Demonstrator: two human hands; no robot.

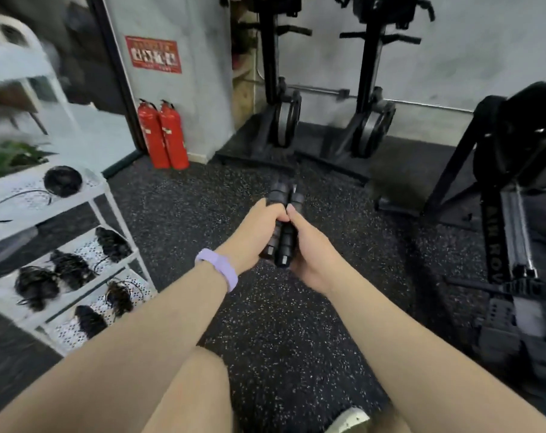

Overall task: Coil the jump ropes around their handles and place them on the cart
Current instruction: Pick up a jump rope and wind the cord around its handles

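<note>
Two black jump rope handles [283,242] lie side by side, held out over the speckled floor in front of me. My left hand [253,235] grips them from the left and my right hand [312,248] grips them from the right, thumbs meeting on top. The rope itself is blurred and I cannot make it out. The white cart [109,195] stands at the left, with several coiled black ropes [68,267] on its lower shelves and one coiled rope [62,181] on the upper tray.
Two red fire extinguishers [162,135] stand by the wall. Black rowing machines [281,114] stand upright at the back, and another machine [515,198] is at the right. A green plant [12,156] sits behind the cart. My knee and shoe show at the bottom.
</note>
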